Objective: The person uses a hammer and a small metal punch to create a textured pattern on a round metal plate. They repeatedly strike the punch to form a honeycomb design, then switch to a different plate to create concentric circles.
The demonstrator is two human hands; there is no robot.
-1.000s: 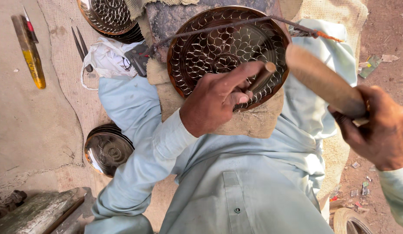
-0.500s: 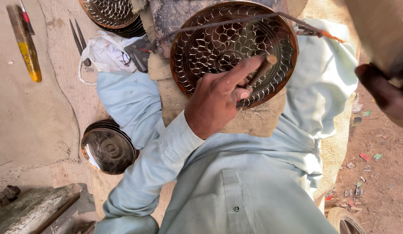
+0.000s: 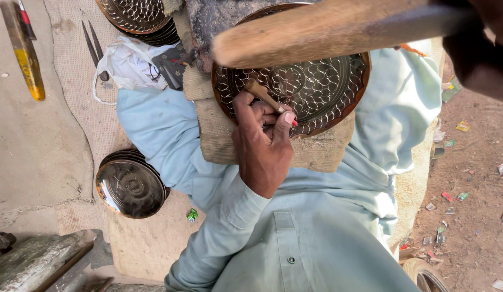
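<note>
Head view looks down on a round, dark metal plate (image 3: 316, 89) chased with a fish-scale and flower pattern, lying on a folded burlap pad (image 3: 316, 154) across the person's lap. Left hand (image 3: 262, 146) is clenched around a short wooden-topped punch (image 3: 264, 95), whose tip rests on the plate's lower left part. Right hand (image 3: 478, 43) sits at the top right edge, dark and blurred, gripping the handle of a wooden mallet (image 3: 316, 30) that stretches across the plate's upper part, above it. On the floor to the left lies a stack of similar dark plates (image 3: 131, 186); another stack (image 3: 137, 19) sits at the top edge, near a white cloth bag (image 3: 127, 67).
</note>
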